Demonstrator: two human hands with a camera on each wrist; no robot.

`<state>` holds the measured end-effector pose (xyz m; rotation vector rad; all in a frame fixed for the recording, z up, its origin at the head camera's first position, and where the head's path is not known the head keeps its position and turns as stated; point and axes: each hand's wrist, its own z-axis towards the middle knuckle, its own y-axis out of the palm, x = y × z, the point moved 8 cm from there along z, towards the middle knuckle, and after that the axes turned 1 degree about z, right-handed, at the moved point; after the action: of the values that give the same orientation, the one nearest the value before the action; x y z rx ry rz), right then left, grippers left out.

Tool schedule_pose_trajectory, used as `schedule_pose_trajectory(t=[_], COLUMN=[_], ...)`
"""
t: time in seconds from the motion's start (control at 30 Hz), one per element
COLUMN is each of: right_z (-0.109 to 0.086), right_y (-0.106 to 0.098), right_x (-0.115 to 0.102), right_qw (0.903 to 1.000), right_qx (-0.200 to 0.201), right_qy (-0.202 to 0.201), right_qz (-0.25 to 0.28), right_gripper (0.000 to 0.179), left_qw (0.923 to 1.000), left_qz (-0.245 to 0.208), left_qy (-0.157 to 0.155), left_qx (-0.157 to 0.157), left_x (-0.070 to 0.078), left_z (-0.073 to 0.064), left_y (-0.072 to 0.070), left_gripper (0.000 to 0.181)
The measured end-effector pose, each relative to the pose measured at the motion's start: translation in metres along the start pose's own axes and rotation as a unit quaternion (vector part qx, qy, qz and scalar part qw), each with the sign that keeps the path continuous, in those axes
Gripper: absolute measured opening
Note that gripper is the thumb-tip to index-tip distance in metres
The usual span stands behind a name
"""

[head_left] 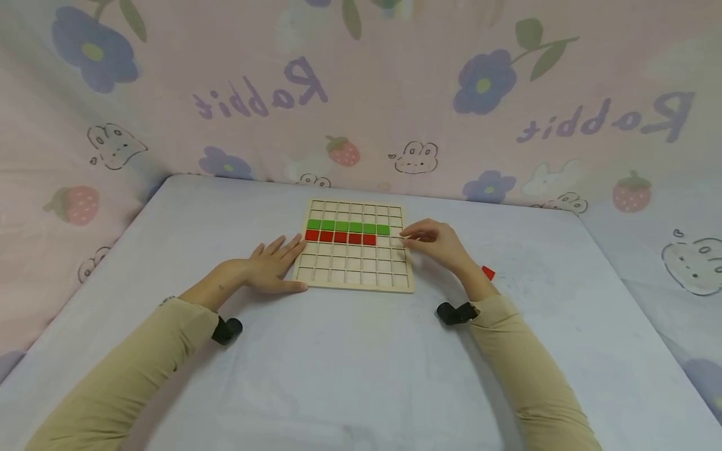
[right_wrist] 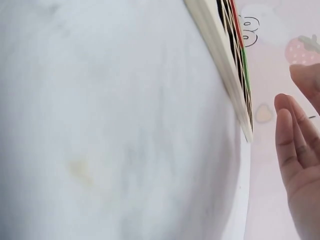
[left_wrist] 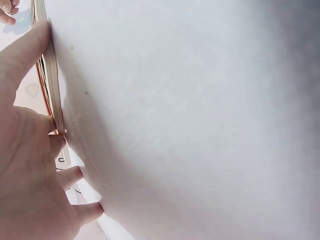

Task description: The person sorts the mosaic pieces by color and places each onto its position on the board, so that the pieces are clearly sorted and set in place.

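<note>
A pale wooden grid board (head_left: 354, 287) lies on the white-covered table. Across it run a row of green tiles (head_left: 342, 226) and, just nearer to me, a row of red tiles (head_left: 340, 237); several tiles make up each row. My left hand (head_left: 272, 269) rests with spread fingers along the board's left edge, its thumb at the near left corner. Over the right edge hovers my right hand (head_left: 437, 241), fingers loosely bent. In the right wrist view a gap shows between thumb (right_wrist: 306, 80) and fingertips, with nothing held there.
One loose red tile (head_left: 487, 272) lies on the table (head_left: 350, 369) by my right wrist. Black wrist cameras sit under both sleeves. A patterned cloth (head_left: 372, 94) with flowers and rabbits hangs behind the table and down its sides.
</note>
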<state>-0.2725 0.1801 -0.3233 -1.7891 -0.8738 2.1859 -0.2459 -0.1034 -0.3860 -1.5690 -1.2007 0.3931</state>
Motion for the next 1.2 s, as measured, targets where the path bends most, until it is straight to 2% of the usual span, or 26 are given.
schedule_pose_trajectory(t=[0.3, 0.47, 0.6, 0.87, 1.13, 1.2], right_z=[0.007, 0.002, -0.002, -0.010, -0.027, -0.030], right_y=[-0.011, -0.017, -0.024, -0.034, -0.045, -0.048], right_x=[0.038, 0.041, 0.044, 0.050, 0.031, 0.033], right_qw=[0.9998, 0.9994, 0.9992, 0.9987, 0.9985, 0.9981], right_qx=[0.016, 0.022, 0.026, 0.027, 0.029, 0.029], right_qy=[0.001, -0.007, -0.006, 0.015, 0.031, 0.038], right_qz=[-0.014, -0.024, -0.030, -0.040, -0.034, -0.040], right_gripper=[0.024, 0.023, 0.023, 0.027, 0.028, 0.028], left_qw=[1.0000, 1.0000, 1.0000, 0.9999, 0.9999, 1.0000], left_qz=[-0.001, -0.005, 0.001, 0.011, -0.008, -0.004], left_qy=[-0.001, 0.006, 0.002, -0.005, 0.007, 0.007], left_qx=[0.002, 0.003, 0.005, 0.004, 0.005, 0.004], left_x=[-0.006, -0.004, -0.010, -0.014, -0.007, -0.007], left_z=[0.004, 0.003, 0.007, 0.011, 0.004, 0.004], left_y=[0.004, 0.003, 0.007, 0.009, 0.004, 0.005], left_gripper=[0.097, 0.100, 0.100, 0.101, 0.103, 0.103])
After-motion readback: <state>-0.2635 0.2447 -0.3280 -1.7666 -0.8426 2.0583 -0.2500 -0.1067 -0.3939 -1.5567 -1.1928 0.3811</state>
